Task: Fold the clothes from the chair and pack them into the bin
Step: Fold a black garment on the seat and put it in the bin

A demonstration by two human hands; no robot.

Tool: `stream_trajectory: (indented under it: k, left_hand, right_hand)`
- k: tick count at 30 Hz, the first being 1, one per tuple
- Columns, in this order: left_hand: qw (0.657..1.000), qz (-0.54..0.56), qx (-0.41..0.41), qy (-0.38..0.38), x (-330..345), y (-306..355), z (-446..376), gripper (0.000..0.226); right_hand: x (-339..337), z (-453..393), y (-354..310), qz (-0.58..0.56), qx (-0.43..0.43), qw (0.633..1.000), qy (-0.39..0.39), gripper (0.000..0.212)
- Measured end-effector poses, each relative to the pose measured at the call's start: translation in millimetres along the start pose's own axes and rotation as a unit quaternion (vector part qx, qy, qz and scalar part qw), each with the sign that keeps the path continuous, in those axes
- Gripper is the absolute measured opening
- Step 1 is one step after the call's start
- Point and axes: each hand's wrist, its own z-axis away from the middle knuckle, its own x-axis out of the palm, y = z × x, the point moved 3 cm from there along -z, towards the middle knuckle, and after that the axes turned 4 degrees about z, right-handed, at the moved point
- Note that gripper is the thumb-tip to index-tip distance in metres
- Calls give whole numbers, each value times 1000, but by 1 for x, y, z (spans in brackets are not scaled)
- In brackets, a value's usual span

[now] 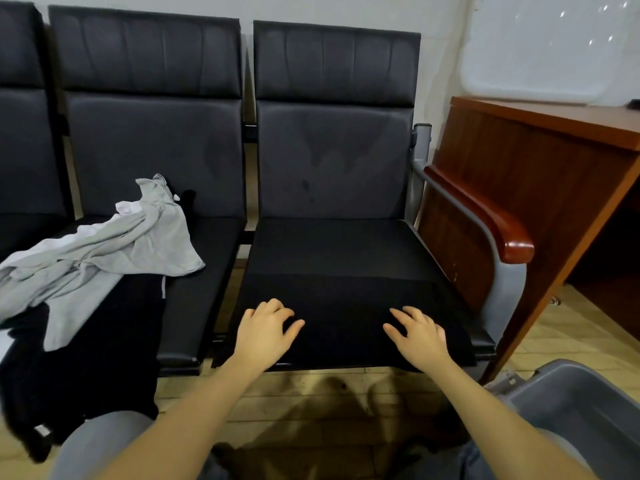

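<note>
A black garment (346, 306) lies flat and folded across the front half of the right chair seat (332, 244). My left hand (265, 329) rests on its left part with fingers loosely bent. My right hand (417, 330) rests on its right part, fingers spread. Neither hand grips the cloth. On the middle chair seat (204, 271) a crumpled grey garment (104, 251) lies over another black garment (93, 341) that hangs off the seat's front edge. The grey bin (568, 396) stands on the floor at the lower right.
A wooden desk (540, 161) stands close to the right of the chair's wood-topped armrest (485, 213). A third chair (20, 133) shows at the far left. My knees are at the bottom edge, above a wooden floor (311, 396).
</note>
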Motion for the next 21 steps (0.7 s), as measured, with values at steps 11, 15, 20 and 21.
stream_trajectory:
  k: [11, 15, 20, 21]
  left_hand:
    - [968, -38, -66, -240, 37, -11, -38, 72]
    - [967, -31, -55, -248, 39, -18, -52, 73]
    - [977, -16, -34, -210, 30, -18, -63, 67]
    - [981, -13, -32, -192, 28, -20, -65, 65]
  right_hand:
    - [14, -47, 7, 77, -17, 994, -74, 52]
    - [13, -56, 4, 62, -13, 996, -59, 52]
    - [9, -61, -17, 35, 11, 999, 22, 51]
    - [8, -62, -25, 31, 10, 999, 40, 50]
